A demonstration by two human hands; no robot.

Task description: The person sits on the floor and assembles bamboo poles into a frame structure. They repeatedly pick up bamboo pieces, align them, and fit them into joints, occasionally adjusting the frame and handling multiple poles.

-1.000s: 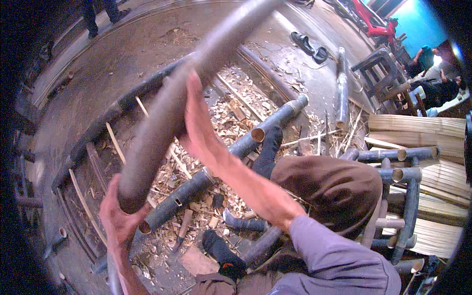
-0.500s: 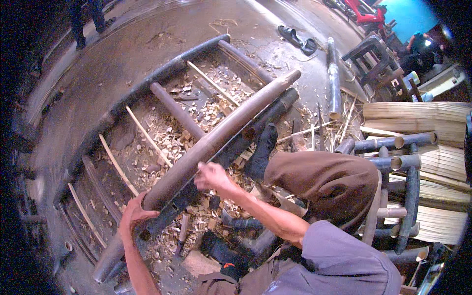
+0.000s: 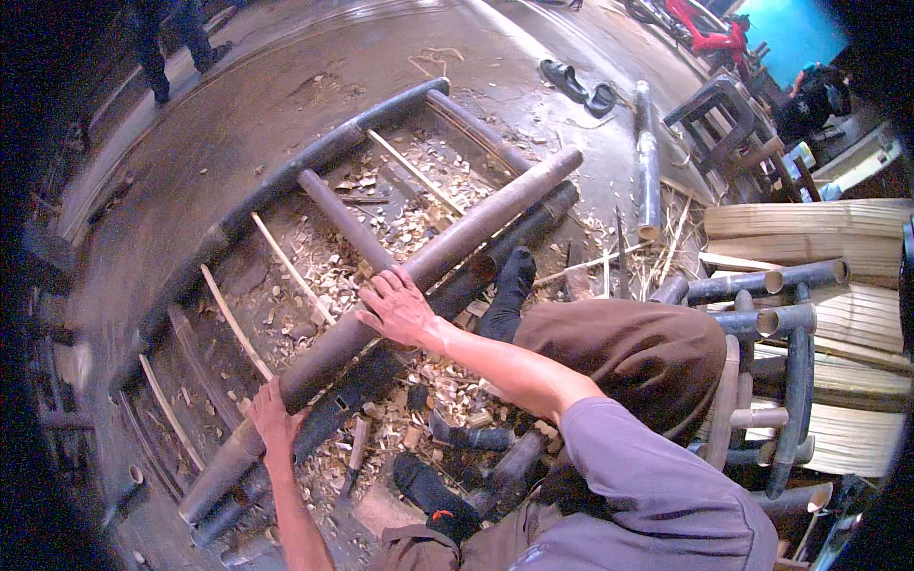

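A thick brown bamboo pole (image 3: 493,214) runs from lower left to upper right in front of me, along the near side of a ladder-like bamboo frame (image 3: 249,214). My left hand (image 3: 273,419) is wrapped round the pole's lower part, thumb on the near side. Farther up, my right hand (image 3: 400,306) lies over the pole with its fingers bent across the top, close to where a brown crosspiece (image 3: 347,224) meets it. A darker bamboo pole (image 3: 528,228) lies just beneath, partly hidden. Thin pale strips (image 3: 290,266) span the frame.
Wood chips (image 3: 419,209) litter the floor inside the frame and round my feet. A tool with a wooden handle (image 3: 358,445) lies near my foot. Bamboo stool frames (image 3: 795,381) and pale split bamboo (image 3: 819,226) stand at right. Sandals (image 3: 576,86) lie beyond; people are in the background.
My right hand, blurred and just off the pole's near side before, now rests on the pole. The left hand keeps its hold, shifted slightly. A background person's legs at upper left have moved.
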